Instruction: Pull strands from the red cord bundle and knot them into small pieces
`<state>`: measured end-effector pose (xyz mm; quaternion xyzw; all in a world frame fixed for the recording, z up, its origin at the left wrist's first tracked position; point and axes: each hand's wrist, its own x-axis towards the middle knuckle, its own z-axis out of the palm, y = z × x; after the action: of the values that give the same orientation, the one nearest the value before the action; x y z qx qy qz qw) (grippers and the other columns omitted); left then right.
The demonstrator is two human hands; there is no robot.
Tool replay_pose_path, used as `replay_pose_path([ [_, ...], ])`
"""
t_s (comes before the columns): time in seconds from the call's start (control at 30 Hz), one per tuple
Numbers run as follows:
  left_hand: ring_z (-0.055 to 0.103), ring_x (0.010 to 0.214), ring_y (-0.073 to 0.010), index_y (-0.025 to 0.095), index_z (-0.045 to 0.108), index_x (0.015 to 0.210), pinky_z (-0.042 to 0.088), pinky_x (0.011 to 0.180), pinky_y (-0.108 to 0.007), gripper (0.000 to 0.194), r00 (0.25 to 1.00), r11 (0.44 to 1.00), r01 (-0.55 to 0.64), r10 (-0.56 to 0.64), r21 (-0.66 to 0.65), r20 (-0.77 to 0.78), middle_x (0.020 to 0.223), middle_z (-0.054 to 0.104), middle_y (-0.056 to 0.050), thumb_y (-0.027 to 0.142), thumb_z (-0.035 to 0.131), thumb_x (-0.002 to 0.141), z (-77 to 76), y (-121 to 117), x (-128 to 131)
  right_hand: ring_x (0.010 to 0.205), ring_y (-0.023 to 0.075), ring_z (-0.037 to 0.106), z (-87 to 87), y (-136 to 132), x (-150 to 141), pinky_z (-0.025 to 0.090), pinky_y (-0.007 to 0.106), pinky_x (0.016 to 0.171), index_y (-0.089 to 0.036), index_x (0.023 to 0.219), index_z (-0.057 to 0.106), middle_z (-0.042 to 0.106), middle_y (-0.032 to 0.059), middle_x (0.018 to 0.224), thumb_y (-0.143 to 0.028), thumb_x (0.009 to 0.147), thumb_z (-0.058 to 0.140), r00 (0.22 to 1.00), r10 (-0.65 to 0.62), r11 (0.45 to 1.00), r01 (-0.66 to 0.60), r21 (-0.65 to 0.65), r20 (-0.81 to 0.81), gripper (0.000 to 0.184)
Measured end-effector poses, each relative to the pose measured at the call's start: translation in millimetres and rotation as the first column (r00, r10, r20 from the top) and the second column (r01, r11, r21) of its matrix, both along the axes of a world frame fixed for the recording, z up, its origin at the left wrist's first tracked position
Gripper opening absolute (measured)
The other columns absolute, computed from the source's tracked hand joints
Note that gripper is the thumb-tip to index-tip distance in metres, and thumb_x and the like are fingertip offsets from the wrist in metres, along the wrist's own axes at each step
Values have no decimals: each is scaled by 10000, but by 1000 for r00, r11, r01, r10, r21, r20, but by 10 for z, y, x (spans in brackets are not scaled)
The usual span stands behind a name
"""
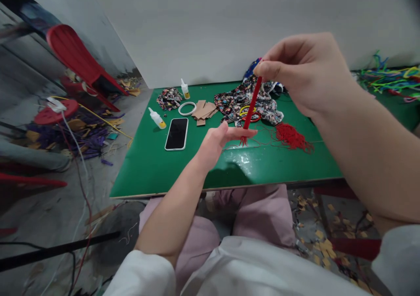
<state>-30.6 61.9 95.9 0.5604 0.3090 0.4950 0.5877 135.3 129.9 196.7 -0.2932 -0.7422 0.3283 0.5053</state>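
Note:
My right hand (302,72) is raised over the table, thumb and fingers pinched on the top end of a narrow bundle of red thread (252,103). The bundle runs straight down at a slight tilt to my left hand (217,142). There, the lower part passes between the outstretched fingers, and its loose ends hang just beneath them. Behind the bundle lie scissors with yellow and red handles (252,117), partly covered by it. A tangled heap of red thread (292,136) rests on the table to the right, with stray strands trailing from it.
On the green table (144,164) are a phone (177,134), two small white bottles (157,118) (185,89), a white ring (187,108), cardboard pieces (204,111) and floral fabric (232,98). Colourful fuzzy strips (390,81) lie far right. A red chair (78,59) stands left.

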Motion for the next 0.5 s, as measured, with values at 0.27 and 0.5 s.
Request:
replay_pose_path([
  [0.27,660,916,-230,167,741,928,485,856,-361,310,996,998,66,-65,-3,60,1023,720,-65,204,488,752,-83,7,-43,600,71,531,-15,68,31,421,259,594,-220,648,699,623,-37,605,-155,719,713,1000,-16,1000,16,27,-19,97],
  [0.5,670,910,-224,164,750,890,492,858,-347,334,997,999,48,-48,-6,68,959,735,-60,107,479,703,-132,0,-68,567,87,536,7,84,15,445,251,553,-249,620,707,625,-17,606,-182,705,724,998,-10,1000,10,-9,-60,109],
])
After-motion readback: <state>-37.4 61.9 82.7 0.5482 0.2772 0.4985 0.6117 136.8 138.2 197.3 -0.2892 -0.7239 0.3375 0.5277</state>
